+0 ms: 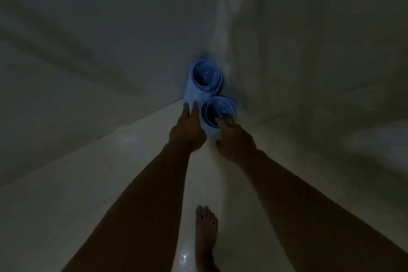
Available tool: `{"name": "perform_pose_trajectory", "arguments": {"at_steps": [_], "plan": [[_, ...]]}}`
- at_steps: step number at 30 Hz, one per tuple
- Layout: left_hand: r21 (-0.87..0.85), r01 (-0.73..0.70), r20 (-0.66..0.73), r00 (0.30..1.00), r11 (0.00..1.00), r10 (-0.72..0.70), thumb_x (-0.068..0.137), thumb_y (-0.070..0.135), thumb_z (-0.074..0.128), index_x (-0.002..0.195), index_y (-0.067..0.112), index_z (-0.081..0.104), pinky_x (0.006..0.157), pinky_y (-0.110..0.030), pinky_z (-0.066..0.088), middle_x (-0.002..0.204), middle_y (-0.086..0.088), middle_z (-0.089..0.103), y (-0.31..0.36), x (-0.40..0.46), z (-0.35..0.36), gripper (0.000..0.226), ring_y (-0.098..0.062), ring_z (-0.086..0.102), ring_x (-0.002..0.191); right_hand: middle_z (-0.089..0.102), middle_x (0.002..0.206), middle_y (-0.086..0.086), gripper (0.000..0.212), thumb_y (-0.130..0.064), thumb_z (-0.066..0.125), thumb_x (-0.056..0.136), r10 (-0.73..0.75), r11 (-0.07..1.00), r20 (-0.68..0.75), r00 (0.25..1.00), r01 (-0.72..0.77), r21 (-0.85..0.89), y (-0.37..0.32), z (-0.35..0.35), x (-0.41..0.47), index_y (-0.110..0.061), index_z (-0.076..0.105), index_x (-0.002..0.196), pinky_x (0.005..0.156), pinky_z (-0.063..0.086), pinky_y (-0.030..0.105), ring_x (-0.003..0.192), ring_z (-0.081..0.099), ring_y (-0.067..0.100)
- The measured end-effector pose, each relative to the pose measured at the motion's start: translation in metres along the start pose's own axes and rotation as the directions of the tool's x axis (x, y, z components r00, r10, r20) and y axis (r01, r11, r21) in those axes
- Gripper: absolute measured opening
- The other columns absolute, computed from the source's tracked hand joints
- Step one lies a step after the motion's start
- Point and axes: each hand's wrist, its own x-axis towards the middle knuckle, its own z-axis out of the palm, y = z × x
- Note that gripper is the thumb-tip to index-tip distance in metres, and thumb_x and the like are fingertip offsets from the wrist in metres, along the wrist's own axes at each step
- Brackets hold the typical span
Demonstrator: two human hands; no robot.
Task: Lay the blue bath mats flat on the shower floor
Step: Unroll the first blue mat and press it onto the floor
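Two rolled blue bath mats stand upright in the far corner of the shower. The rear roll (pixel 204 77) leans into the corner; the front roll (pixel 218 109) stands just before it. My left hand (pixel 187 128) has straight fingers touching the rear roll's lower side. My right hand (pixel 234 139) reaches the front roll's rim, fingertips at its open top; blur hides whether they curl over the edge.
Pale shower floor (pixel 132 172) runs from the corner toward me. Grey walls (pixel 88 40) meet at the corner behind the rolls. A bare foot (pixel 206 236) stands on the floor between my arms. The scene is dim and blurred.
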Motion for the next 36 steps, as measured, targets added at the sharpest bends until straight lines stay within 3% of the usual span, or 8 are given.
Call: {"name": "perform_pose_trajectory", "arguments": {"at_steps": [4, 7, 9, 13, 17, 24, 31, 36], "plan": [[-0.425, 0.013, 0.061, 0.998, 0.905, 0.015, 0.097, 0.003, 0.060, 0.158, 0.014, 0.022, 0.099, -0.009, 0.039, 0.147, 0.009, 0.041, -0.013, 0.021, 0.024, 0.072, -0.005, 0.049, 0.129, 0.041, 0.150, 0.013, 0.059, -0.023, 0.067, 0.091, -0.070, 0.998, -0.106, 0.992, 0.070, -0.003, 0.014, 0.045, 0.016, -0.017, 0.044, 0.144, 0.093, 0.053, 0.043, 0.121, 0.055, 0.034], [-0.488, 0.023, -0.006, 1.000, 0.873, -0.029, 0.084, 0.030, 0.065, 0.158, 0.017, 0.031, 0.114, -0.038, 0.043, 0.152, -0.006, 0.050, -0.031, 0.010, 0.042, 0.083, -0.021, 0.051, 0.137, 0.064, 0.120, 0.015, 0.029, -0.015, 0.067, 0.092, -0.093, 0.992, -0.234, 0.968, 0.109, 0.060, 0.011, 0.063, 0.013, -0.009, 0.064, 0.120, 0.087, 0.050, 0.037, 0.107, 0.063, 0.035], [-0.484, -0.010, -0.049, 0.999, 0.875, -0.016, 0.089, 0.021, 0.067, 0.158, 0.018, 0.032, 0.115, -0.043, 0.042, 0.152, -0.010, 0.050, -0.040, -0.002, 0.048, 0.078, -0.022, 0.050, 0.136, 0.067, 0.117, 0.015, 0.027, -0.010, 0.069, 0.091, -0.126, 0.986, -0.250, 0.960, 0.149, 0.079, 0.006, 0.063, 0.005, -0.007, 0.067, 0.118, 0.087, 0.048, 0.032, 0.106, 0.065, 0.034], [-0.375, -0.100, -0.139, 0.989, 0.922, 0.050, 0.099, 0.018, 0.062, 0.154, 0.023, 0.037, 0.104, -0.029, 0.045, 0.144, -0.005, 0.057, -0.050, -0.049, 0.037, 0.061, -0.004, 0.048, 0.119, 0.069, 0.107, 0.010, 0.014, -0.016, 0.068, 0.093, -0.195, 0.967, -0.206, 0.959, 0.223, 0.123, -0.023, 0.058, -0.030, -0.010, 0.069, 0.106, 0.083, 0.050, 0.027, 0.099, 0.065, 0.024], [-0.280, -0.020, -0.112, 0.994, 0.960, -0.011, 0.095, 0.031, 0.067, 0.157, 0.029, 0.034, 0.104, -0.042, 0.050, 0.142, -0.005, 0.059, -0.073, -0.119, 0.010, 0.070, -0.019, 0.058, 0.123, 0.066, 0.091, 0.008, 0.036, -0.040, 0.044, 0.100, -0.246, 0.946, -0.143, 0.959, 0.270, 0.179, -0.075, 0.050, -0.084, -0.012, 0.064, 0.090, 0.070, 0.046, 0.028, 0.082, 0.063, 0.021], [-0.218, -0.024, -0.196, 0.980, 0.976, -0.019, 0.080, 0.038, 0.084, 0.143, 0.016, 0.048, 0.099, -0.029, 0.041, 0.153, -0.006, 0.049, -0.080, -0.329, -0.106, 0.076, -0.027, 0.051, 0.136, 0.067, 0.088, 0.000, 0.010, -0.020, 0.061, 0.095, -0.339, 0.920, -0.098, 0.936, 0.352, 0.172, -0.216, -0.019, -0.244, -0.017, 0.069, 0.090, 0.071, 0.052, 0.034, 0.078, 0.063, 0.016], [0.091, -0.128, -0.432, 0.888, 0.988, 0.155, 0.073, 0.061, 0.081, 0.100, 0.019, 0.050, 0.063, -0.035, 0.043, 0.085, 0.000, 0.065, -0.077, -0.550, -0.238, 0.059, -0.025, 0.062, 0.079, 0.051, 0.060, -0.010, 0.030, -0.032, 0.065, 0.089, -0.448, 0.892, -0.188, 0.874, 0.452, -0.024, -0.373, -0.119, -0.415, -0.032, 0.048, 0.064, 0.061, 0.043, 0.034, 0.065, 0.054, 0.014], [0.450, -0.152, -0.447, 0.815, 0.880, 0.370, 0.092, 0.055, 0.063, 0.098, 0.020, 0.061, 0.067, -0.032, 0.038, 0.087, -0.004, 0.066, -0.066, -0.646, -0.307, 0.035, -0.029, 0.064, 0.090, 0.063, 0.098, -0.006, 0.016, -0.041, 0.062, 0.092, -0.479, 0.876, -0.249, 0.841, 0.443, -0.189, -0.456, -0.155, -0.474, -0.029, 0.062, 0.102, 0.077, 0.046, 0.035, 0.098, 0.062, 0.025]]}}
